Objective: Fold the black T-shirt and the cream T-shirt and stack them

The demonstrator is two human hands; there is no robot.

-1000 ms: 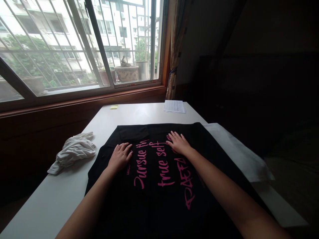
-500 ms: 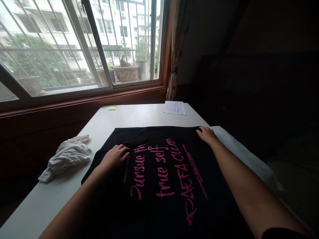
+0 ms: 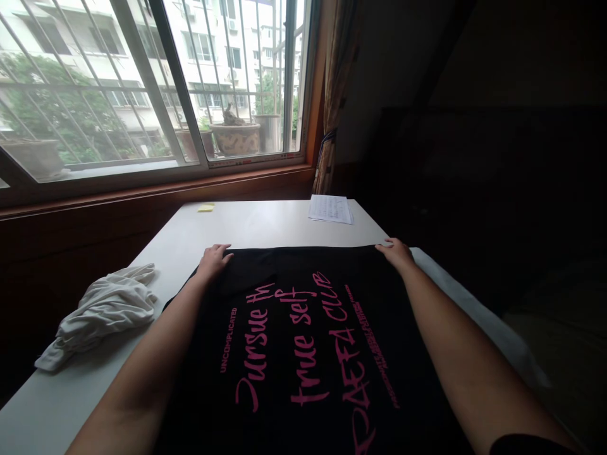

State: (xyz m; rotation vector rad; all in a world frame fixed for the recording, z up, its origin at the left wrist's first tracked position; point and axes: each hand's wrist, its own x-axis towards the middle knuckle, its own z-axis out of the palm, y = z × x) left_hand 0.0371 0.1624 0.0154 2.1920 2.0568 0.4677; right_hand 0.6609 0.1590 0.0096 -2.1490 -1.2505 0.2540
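A black shirt (image 3: pixel 284 328) with pink lettering lies spread over the white table, its far edge nearly straight between my hands. At its far left corner rests my left hand (image 3: pixel 217 258), fingers apart on the cloth. My right hand (image 3: pixel 396 251) touches the far right corner, with thumb and fingers spread at the edge. No fold of cloth is visibly pinched in either hand.
A crumpled white cloth (image 3: pixel 102 309) lies on the left of the table (image 3: pixel 265 221). Papers (image 3: pixel 331 209) and a yellow note (image 3: pixel 206 207) are near its far edge. Pale fabric (image 3: pixel 474 309) hangs beyond my right arm. A barred window stands ahead.
My left hand has moved forward from the shirt's left part to its far left corner. The far left edge now looks straighter, and more lettering shows. My right hand stays at its corner.
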